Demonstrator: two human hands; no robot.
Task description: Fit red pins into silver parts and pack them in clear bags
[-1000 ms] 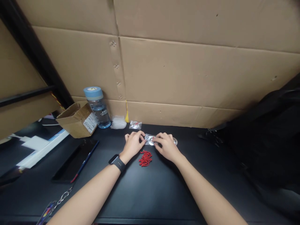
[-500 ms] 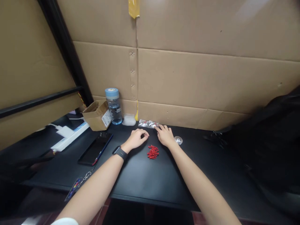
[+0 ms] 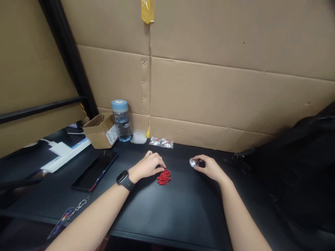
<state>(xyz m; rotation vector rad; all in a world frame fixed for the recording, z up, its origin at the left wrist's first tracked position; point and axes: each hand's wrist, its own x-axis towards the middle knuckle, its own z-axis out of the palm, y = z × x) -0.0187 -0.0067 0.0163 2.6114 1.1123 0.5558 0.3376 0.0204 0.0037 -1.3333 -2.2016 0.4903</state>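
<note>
Right hand (image 3: pixel 210 168) pinches a silvery round piece (image 3: pixel 193 162); left of that grip, the left hand (image 3: pixel 147 166) curls at red cords (image 3: pixel 164 177), hold unclear.

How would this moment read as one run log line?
left hand: at red cords | right hand: holding round silvery piece | clear packets: near cardboard wall
</note>
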